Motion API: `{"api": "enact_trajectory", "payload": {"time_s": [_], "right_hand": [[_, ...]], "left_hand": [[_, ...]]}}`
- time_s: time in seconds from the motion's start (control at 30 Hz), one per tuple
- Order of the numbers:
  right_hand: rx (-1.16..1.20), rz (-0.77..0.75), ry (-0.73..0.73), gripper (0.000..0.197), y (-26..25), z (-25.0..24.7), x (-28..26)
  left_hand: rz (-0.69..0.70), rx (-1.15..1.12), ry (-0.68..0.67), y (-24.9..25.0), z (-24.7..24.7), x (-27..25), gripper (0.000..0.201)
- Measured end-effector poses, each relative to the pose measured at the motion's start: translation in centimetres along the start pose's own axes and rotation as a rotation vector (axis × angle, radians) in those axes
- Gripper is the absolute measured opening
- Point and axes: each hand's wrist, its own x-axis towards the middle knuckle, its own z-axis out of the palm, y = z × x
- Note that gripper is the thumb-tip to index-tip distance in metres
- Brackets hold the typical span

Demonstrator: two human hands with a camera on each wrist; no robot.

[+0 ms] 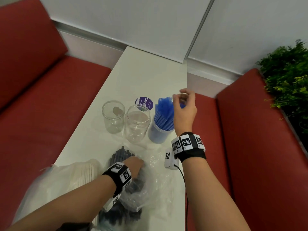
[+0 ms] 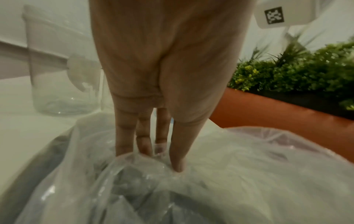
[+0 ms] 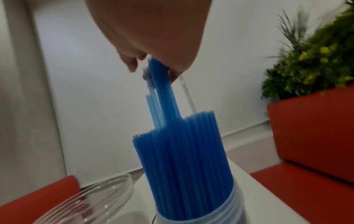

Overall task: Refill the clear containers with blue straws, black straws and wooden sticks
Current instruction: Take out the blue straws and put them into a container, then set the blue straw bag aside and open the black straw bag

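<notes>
Right hand [image 1: 184,110] pinches blue straws [image 3: 180,145] above their jar [image 1: 157,133]; left hand [image 2: 162,75], fingers straight, presses the black-straw bag [image 2: 229,174].

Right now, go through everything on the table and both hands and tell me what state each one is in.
Left jar: upright, open, empty.
Middle jar: upright, open, empty.
Right jar: upright, packed with blue straws.
Black straws: still in their open clear bag.
Wooden sticks: still bagged.
Left hand: fingers straight, reaching into the black straws' bag.
Right hand: pinching a few raised blue straws.
</notes>
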Motion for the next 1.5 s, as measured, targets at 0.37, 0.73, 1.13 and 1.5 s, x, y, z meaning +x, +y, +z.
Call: {"api": "enact_trajectory", "payload": {"time_s": [0.37, 0.73, 1.13, 1.5], "right_hand": [[-1.053, -0.086, -0.564, 0.074, 3.1, 0.8, -3.2], [-0.562, 0.456, -0.606, 0.041, -2.3, -5.6, -9.1], [-0.072, 0.940, -0.872, 0.057, -3.0, -8.3, -14.4], [-0.161, 0.432, -0.259, 0.026, -6.7, -12.5, -12.9]], "left_hand": [[-0.135, 0.108, 0.132, -1.6, -2.8, -2.3, 0.031], [-0.101, -0.623, 0.411, -3.8, -6.6, -6.0, 0.031], [-0.262, -0.947, 0.585, -2.4, -11.4, -10.2, 0.040], [-0.063, -0.834, 0.571, -6.7, -15.5, -15.6, 0.045]]}}
